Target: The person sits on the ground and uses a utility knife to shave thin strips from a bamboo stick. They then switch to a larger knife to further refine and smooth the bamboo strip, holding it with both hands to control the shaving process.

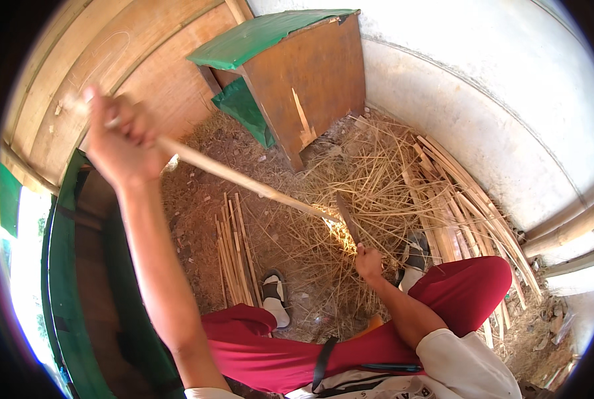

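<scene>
My left hand (124,136), raised at the upper left and slightly blurred, is closed around one end of a long, thin bamboo strip (237,178). The strip slopes down to the right, and its far end meets the blade of a large knife (347,217) low over the floor. Wrapped round the knife's handle is my right hand (369,262), near my right knee. Pale curled shavings (341,237) lie under the blade, among a heap of thin straw-like slivers (377,176). Whether the edge is biting into the strip, I cannot tell.
A bundle of split strips (236,246) lies left of my left foot. More long strips (453,199) are stacked on the right along the white wall (490,86). A brown wooden cabinet (310,86) with a green top stands ahead. Green-edged furniture (77,279) rises close on my left.
</scene>
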{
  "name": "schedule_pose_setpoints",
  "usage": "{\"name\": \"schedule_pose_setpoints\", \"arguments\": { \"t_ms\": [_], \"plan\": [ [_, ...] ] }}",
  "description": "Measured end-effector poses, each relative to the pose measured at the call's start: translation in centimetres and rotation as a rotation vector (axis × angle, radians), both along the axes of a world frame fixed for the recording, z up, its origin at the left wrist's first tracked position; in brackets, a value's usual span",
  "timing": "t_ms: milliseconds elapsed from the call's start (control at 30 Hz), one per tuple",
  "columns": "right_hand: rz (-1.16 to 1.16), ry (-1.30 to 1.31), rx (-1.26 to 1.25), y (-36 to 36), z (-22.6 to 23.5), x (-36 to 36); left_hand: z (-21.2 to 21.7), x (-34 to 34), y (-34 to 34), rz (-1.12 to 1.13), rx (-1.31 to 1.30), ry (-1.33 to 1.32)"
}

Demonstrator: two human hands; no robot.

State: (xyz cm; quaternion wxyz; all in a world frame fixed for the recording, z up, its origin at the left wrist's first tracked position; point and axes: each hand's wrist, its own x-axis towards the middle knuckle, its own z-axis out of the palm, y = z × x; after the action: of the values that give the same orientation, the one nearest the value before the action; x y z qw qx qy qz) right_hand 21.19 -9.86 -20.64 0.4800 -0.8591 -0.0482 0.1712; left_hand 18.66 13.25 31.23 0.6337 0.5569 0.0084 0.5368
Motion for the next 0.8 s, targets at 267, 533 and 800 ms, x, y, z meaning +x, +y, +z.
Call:
{"name": "schedule_pose_setpoints", "arguments": {
  "t_ms": [267, 533, 800],
  "plan": [
    [-0.065, -0.022, 0.070, 0.6, 3.4, 1.1, 5.1, -21.6, 16.6, 0.035, 0.046, -0.228],
    [0.078, 0.012, 0.098, -2.1, 18.7, 3.4, -2.9, -37.7, 22.0, 0.273, -0.276, -0.529],
    [0.322, -0.558, -0.616, -12.5, 29.8, 0.8, -9.9, -39.4, 19.2, 0.208, -0.551, -0.760]
  ]
}}
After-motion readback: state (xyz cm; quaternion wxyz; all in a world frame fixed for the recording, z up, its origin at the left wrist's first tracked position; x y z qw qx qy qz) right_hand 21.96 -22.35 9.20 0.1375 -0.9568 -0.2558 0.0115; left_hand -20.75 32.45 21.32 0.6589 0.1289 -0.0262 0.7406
